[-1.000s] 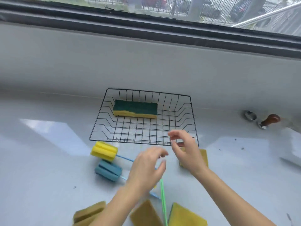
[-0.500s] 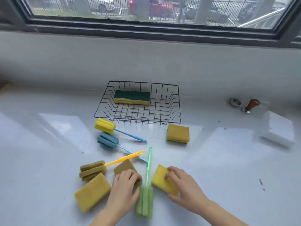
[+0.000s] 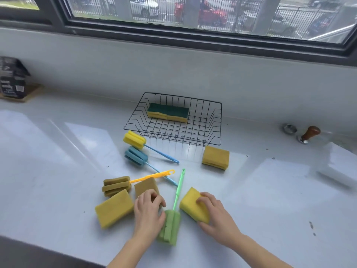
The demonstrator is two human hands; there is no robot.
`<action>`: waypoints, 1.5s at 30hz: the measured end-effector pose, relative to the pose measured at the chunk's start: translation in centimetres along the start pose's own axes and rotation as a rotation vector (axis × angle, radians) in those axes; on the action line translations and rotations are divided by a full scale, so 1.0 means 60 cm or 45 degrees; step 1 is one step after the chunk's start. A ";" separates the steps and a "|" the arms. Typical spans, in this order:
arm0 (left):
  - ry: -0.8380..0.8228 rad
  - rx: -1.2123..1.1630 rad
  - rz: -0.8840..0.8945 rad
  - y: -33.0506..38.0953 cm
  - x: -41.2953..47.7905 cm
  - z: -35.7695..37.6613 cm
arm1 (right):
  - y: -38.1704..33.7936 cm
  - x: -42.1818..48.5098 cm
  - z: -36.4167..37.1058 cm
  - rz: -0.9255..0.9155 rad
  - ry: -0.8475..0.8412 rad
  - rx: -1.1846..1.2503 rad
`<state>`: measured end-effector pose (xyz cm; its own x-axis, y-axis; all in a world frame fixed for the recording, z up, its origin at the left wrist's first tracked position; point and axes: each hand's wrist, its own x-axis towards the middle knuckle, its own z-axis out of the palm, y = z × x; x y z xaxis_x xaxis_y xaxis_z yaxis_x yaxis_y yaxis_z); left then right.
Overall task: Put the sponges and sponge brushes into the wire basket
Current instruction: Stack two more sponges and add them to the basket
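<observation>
A glossy white countertop (image 3: 58,161) runs below a dark-framed window (image 3: 193,33) that looks out on parked cars and a fence. Toward the back of it stands a black wire basket (image 3: 218,122), holding a pair of green-topped yellow scouring sponges (image 3: 168,112) side by side against its far wall.

Everything else lies loose on the counter. The right hand (image 3: 214,213) has its fingers curled over the near end of a bright yellow rectangular sponge (image 3: 191,204), gripping it. The left hand (image 3: 148,211) is closed on the near edge of a brownish-yellow sponge (image 3: 144,186). Between the two hands lies a green sponge brush (image 3: 170,227) with its thin green handle pointing toward the basket. Just left of the left hand sits a larger mustard-yellow sponge block (image 3: 114,207), and behind that an olive-brown sponge brush with an orange handle (image 3: 116,185). Nearer the basket lie a yellow-headed sponge brush (image 3: 134,139) and a teal-headed sponge brush (image 3: 136,156), both with blue handles. A mustard sponge with a dark underside (image 3: 216,157) sits just beside the basket's front right corner.

At the far right stand a wooden-handled tamper (image 3: 309,134) and a small metal ring (image 3: 288,128); at the far left, a dark carton (image 3: 11,80).
</observation>
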<state>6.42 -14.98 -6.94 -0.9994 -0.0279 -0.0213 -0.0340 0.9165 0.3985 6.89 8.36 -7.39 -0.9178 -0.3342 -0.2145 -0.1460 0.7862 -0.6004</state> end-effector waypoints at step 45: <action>-0.298 0.079 0.050 -0.051 0.062 -0.023 | -0.012 0.047 -0.046 0.326 -0.010 0.138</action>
<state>2.77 -18.45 -7.01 -0.9705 0.0946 -0.2218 0.0122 0.9380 0.3465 3.42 8.28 -5.42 -0.9168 -0.1361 -0.3755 0.1312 0.7854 -0.6049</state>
